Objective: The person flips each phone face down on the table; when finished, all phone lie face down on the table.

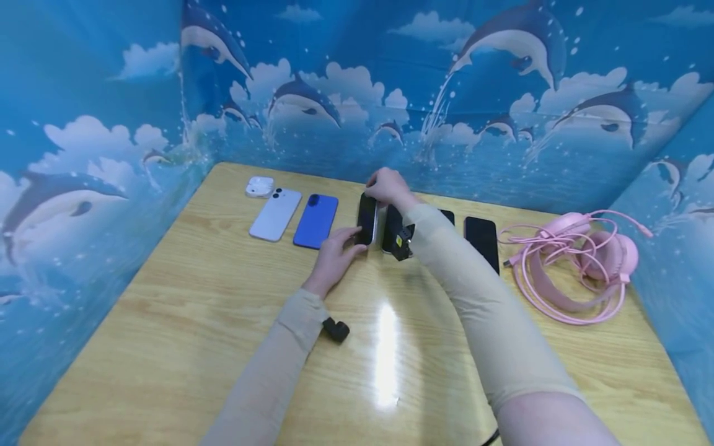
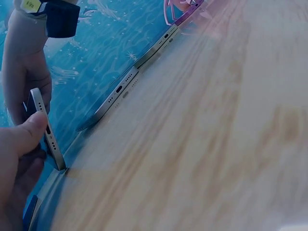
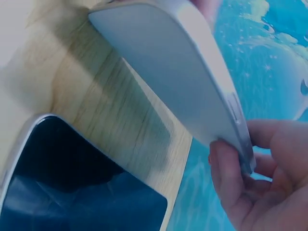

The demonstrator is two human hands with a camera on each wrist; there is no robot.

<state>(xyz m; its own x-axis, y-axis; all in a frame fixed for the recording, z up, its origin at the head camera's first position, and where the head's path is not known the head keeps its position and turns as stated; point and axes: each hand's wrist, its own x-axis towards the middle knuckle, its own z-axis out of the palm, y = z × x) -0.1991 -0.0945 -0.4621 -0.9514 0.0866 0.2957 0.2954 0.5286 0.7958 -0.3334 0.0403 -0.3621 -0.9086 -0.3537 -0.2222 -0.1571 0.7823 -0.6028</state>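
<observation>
Held thing: a slim silver-edged phone with a dark glass face (image 1: 367,218), standing on its long edge on the glossy light-wood table (image 1: 223,322), tilted, in the middle of a row of phones near the table's far side.
Left hand: the left hand (image 1: 333,254) meets the phone's near end; the thumb (image 2: 26,132) presses on the end edge beside the port holes, the fingers curl under and behind it.
Right hand: the right hand (image 1: 387,186) pinches the far end of the same phone from above; in the right wrist view its fingertips (image 3: 226,168) clamp the pale edge by the side buttons.
Phone against the grip: it spans the gap between the two hands, one at each end, its dark face turned left in the head view and its pale back (image 3: 163,72) leaning over the next phone.
Neighbours to the right: a black-screened phone lying flat (image 1: 393,226) just beside the held one, partly under the right forearm; a further black flat phone (image 1: 482,241) nearer the pink wired headset (image 1: 580,263).
Neighbours to the left: a blue phone lying face down (image 1: 316,220), a silver-white phone lying face down (image 1: 275,214), and a small white earbud case (image 1: 260,186) at the far corner.
Writing: a yellow tag on the right wrist band shows in the left wrist view, too blurred to read; no brand name can be made out on any phone.
</observation>
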